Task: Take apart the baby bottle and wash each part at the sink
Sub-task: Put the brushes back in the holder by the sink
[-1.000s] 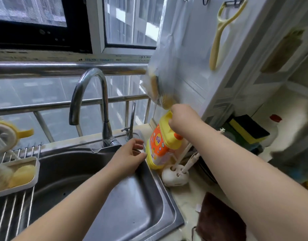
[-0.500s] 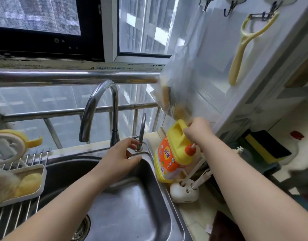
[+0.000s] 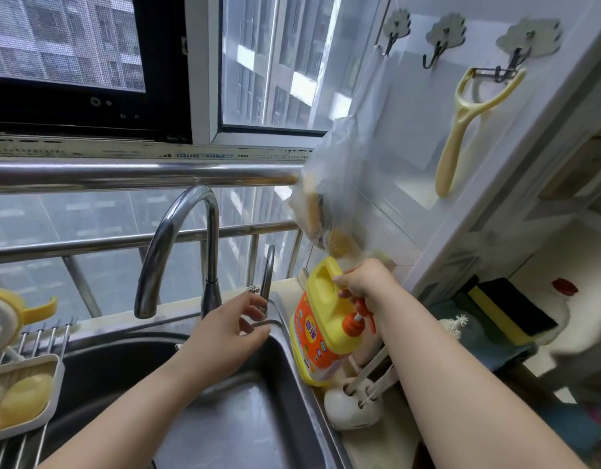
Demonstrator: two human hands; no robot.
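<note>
Detergent jug (image 3: 321,328) in right hand (image 3: 363,282).

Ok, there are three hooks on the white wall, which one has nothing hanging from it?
The middle hook is bare. The one to its left holds a plastic bag, and the one to its right holds the yellow peeler.

Right hand (image 3: 363,282) gripping yellow detergent bottle (image 3: 323,326) beside steel sink (image 3: 245,421), left hand (image 3: 228,330) loosely curled below curved faucet (image 3: 177,245)

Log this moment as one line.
right hand: grips soap bottle handle | left hand: over sink corner, holds nothing | tap: no water seen
</note>
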